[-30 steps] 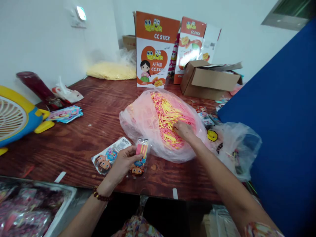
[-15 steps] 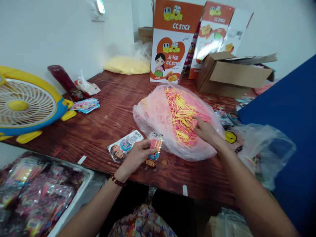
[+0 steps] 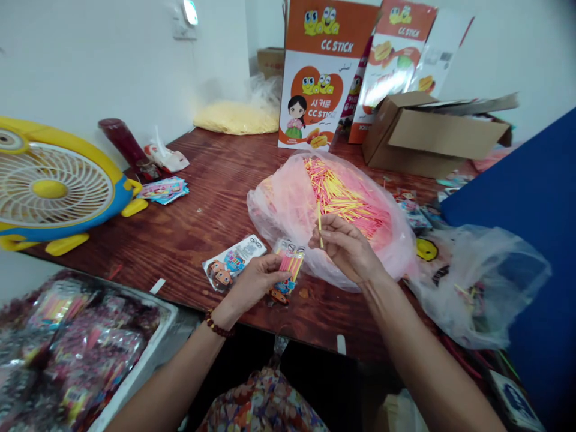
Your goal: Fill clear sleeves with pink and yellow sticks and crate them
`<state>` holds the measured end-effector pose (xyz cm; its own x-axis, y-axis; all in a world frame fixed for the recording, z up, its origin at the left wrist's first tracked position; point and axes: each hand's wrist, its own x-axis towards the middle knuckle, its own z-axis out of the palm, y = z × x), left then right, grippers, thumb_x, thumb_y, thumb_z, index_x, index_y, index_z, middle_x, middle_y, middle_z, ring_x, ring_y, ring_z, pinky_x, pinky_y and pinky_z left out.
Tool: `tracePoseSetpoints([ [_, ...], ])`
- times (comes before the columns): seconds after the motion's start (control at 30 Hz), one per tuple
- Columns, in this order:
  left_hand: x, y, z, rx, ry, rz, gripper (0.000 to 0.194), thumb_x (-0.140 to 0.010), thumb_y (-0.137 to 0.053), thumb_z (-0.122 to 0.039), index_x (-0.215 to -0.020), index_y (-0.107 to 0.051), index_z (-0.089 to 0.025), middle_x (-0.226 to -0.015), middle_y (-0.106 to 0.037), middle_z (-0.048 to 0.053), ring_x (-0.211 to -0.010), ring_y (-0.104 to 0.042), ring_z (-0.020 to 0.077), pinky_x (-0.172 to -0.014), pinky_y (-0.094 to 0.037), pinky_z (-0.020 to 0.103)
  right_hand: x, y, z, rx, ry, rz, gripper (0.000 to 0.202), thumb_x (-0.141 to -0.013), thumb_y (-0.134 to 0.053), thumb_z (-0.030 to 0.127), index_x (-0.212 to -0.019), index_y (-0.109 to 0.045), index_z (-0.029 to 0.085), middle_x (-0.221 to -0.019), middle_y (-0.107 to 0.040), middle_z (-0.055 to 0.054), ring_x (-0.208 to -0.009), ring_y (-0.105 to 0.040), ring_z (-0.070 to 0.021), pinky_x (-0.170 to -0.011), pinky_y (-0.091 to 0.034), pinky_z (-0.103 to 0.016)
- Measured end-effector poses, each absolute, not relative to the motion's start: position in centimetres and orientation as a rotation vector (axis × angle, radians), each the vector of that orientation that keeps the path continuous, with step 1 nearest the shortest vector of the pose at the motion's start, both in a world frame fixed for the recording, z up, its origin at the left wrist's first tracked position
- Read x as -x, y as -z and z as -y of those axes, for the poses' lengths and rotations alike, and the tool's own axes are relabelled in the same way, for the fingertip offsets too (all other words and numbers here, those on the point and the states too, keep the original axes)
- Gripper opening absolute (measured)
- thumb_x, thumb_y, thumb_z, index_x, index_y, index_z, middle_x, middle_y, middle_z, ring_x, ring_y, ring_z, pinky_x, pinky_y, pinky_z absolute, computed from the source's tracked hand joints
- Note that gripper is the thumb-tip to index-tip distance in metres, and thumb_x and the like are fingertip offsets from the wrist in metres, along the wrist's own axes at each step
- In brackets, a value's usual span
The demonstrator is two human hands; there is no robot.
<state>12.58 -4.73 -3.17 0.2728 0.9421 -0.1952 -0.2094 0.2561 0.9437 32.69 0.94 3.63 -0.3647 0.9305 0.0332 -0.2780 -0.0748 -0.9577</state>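
My left hand (image 3: 258, 278) is closed on a small clear packet (image 3: 290, 264) with pink and yellow sticks inside, above the table's front part. Between the fingertips of my right hand (image 3: 344, 246) is a thin yellow stick (image 3: 320, 225), held nearly upright. Behind and below that hand lies a large open plastic bag (image 3: 288, 204) full of loose pink and yellow sticks (image 3: 344, 198). Flat packets (image 3: 231, 264) with cartoon faces rest on the wood to the left of my left hand.
The brown table (image 3: 216, 198) bears a yellow fan (image 3: 58, 186) at left, a carton (image 3: 443, 135) and printed boxes (image 3: 324, 78) at the back. A bin (image 3: 164, 318) of filled packets stands front left. A clear bag (image 3: 490, 288) lies at right.
My right hand has moved left and toward me, out of the loose sticks, and now holds a yellow stick near the packet. My left hand still holds the packet. The view has shifted slightly.
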Motion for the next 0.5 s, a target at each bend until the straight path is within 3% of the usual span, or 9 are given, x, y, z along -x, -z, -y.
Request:
tracePoseSetpoints([
  [0.13, -12.4, 3.0, 4.9, -0.998, -0.956, -0.956, 0.030, -0.068, -0.082, -0.032, -0.090, -0.073, -0.014, -0.085, -0.075, 0.004, -0.072, -0.065, 0.0148, -0.071, -0.050, 0.026, -31.7, -3.1, -0.7, 0.796, -1.551, 1.176, 0.021, -0.069, -0.076, 0.023, -0.087, -0.065, 0.024, -0.074, -0.066, 0.005, -0.074, -0.067, -0.0147, -0.085, -0.050, -0.034],
  [0.27, -12.3, 3.1, 5.0, -1.007, -0.940, -0.956, 0.030, -0.069, -0.081, -0.032, -0.092, -0.073, -0.013, -0.085, -0.074, 0.004, -0.074, -0.065, 0.0150, -0.072, -0.050, 0.026, -30.8, -2.9, -0.6, 0.795, -1.445, 1.273, 0.011, -0.076, -0.073, 0.026, -0.080, -0.063, 0.022, -0.077, -0.070, 0.002, -0.082, -0.068, -0.0167, -0.091, -0.047, -0.035],
  [0.5, -12.3, 2.6, 4.9, -1.008, -0.931, -0.974, 0.032, -0.067, -0.082, -0.035, -0.088, -0.072, -0.013, -0.087, -0.073, 0.004, -0.072, -0.064, 0.0147, -0.073, -0.050, 0.028, -30.2, -1.2, -0.3, 0.907, -1.308, 1.425, 0.013, -0.079, -0.071, 0.031, -0.077, -0.063, 0.021, -0.076, -0.063, 0.003, -0.074, -0.058, -0.0138, -0.074, -0.046, -0.029],
])
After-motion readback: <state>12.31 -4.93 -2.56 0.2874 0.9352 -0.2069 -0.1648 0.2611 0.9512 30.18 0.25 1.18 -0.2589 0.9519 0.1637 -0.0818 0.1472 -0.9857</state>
